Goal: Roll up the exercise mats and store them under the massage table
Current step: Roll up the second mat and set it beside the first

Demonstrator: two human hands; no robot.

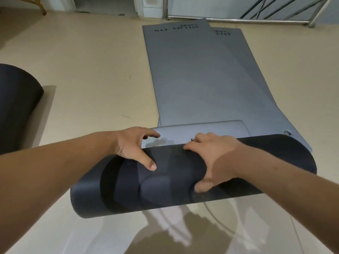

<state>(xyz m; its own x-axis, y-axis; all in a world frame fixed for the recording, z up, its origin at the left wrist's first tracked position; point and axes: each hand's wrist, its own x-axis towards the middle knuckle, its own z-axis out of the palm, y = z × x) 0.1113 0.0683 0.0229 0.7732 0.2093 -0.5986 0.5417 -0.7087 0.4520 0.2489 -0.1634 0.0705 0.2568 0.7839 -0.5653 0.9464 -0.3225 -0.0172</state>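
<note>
On the floor [91,70] the dark mat roll [174,182] lies nearest, another roll [16,107] well to its left, overlapping flat grey mats [192,79] beyond; the left hand [134,147] presses it with spread fingers and the right hand [214,158] grips it.

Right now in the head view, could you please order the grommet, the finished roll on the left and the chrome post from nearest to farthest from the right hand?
From the right hand:
1. grommet, just to its right, beside the mat being rolled.
2. finished roll, far left on the floor.
3. chrome post, beyond the flat mats' far end.
</note>
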